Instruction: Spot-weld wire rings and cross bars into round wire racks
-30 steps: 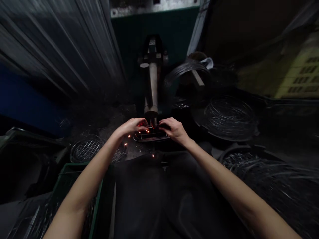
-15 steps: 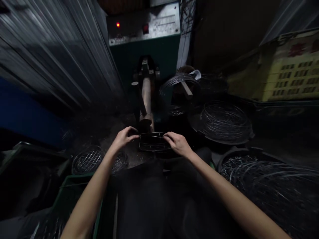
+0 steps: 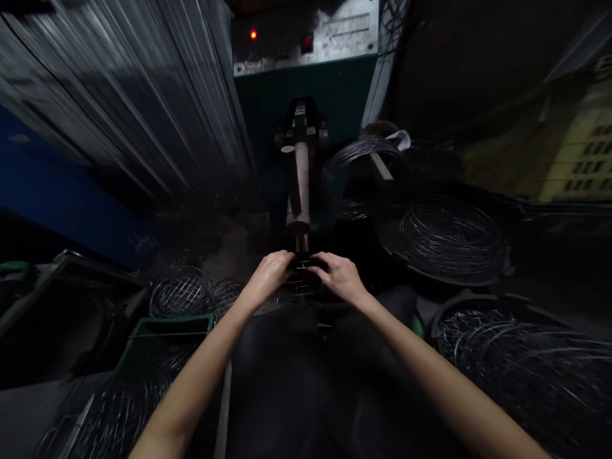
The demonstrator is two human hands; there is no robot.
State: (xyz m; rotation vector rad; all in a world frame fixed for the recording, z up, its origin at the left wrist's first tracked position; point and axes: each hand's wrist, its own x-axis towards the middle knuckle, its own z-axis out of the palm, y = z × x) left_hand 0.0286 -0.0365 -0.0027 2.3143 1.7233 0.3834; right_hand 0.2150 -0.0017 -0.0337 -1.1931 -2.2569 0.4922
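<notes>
In the head view, a thin metal wire frame [image 3: 302,285] is held low in front of a green machine, under the tip of its cylindrical metal arm [image 3: 302,182]. My left hand [image 3: 269,275] grips the frame from the left, thumb and fingers closed. From the right, my right hand [image 3: 338,276] pinches it, its fingertips close to the left hand's. The arm's lower tip [image 3: 302,243] comes down between the two hands. Shadow and fingers hide much of the frame, and whether the tip touches the wire I cannot tell.
A red lamp [image 3: 253,35] glows on the machine's panel [image 3: 344,35]. Wire rings fill a round tray [image 3: 447,245] and a tub [image 3: 521,357] at right. Grid-like wire rounds [image 3: 184,292] lie left, beside a green crate [image 3: 143,328]. A yellow crate [image 3: 571,153] stands far right.
My left hand has moved right, closer to my right hand, and both now meet near the arm's tip. The wire frame is more covered by my fingers. The camera view has shifted left.
</notes>
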